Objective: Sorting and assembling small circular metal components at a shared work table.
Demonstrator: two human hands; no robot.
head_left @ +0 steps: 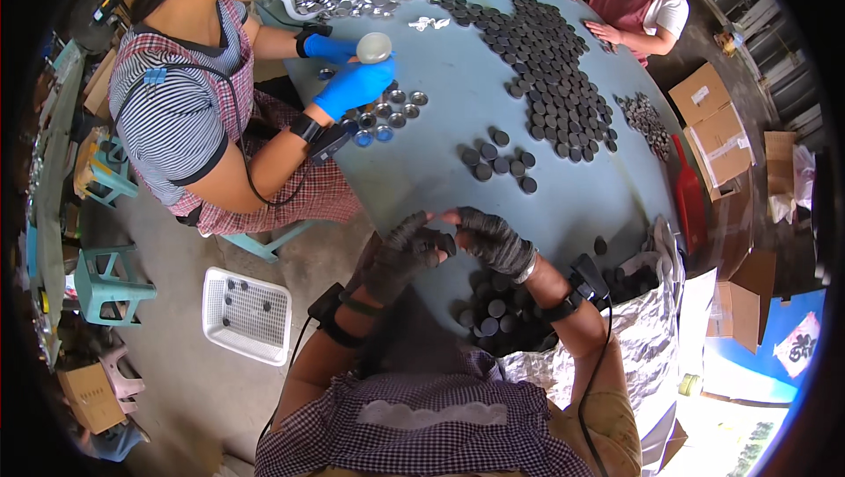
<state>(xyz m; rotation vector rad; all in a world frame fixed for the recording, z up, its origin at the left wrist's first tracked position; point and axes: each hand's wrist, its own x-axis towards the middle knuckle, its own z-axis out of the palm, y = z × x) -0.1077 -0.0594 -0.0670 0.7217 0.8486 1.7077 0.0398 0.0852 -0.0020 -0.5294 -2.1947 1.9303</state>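
Note:
My left hand [398, 259] and my right hand [495, 238], both in dark grey fingerless gloves, meet over the near edge of the table. A small round black cap [448, 245] shows at the fingers of my left hand, which are curled around it. The fingertips of my right hand are bent and close together beside it; what they pinch, if anything, is too small to tell. Below my right wrist lies a heap of black caps [495, 308]. Beyond my hands, several loose black caps [501, 165] stand on the blue-grey table [414, 187].
A large spread of black caps [563, 81] covers the table's far middle. At left, a co-worker's blue-gloved hands [356, 88] hold a round pale object [374, 47] above shiny metal cups [396, 110]. A white basket [247, 314] sits on the floor. Another person [635, 3] works at far right.

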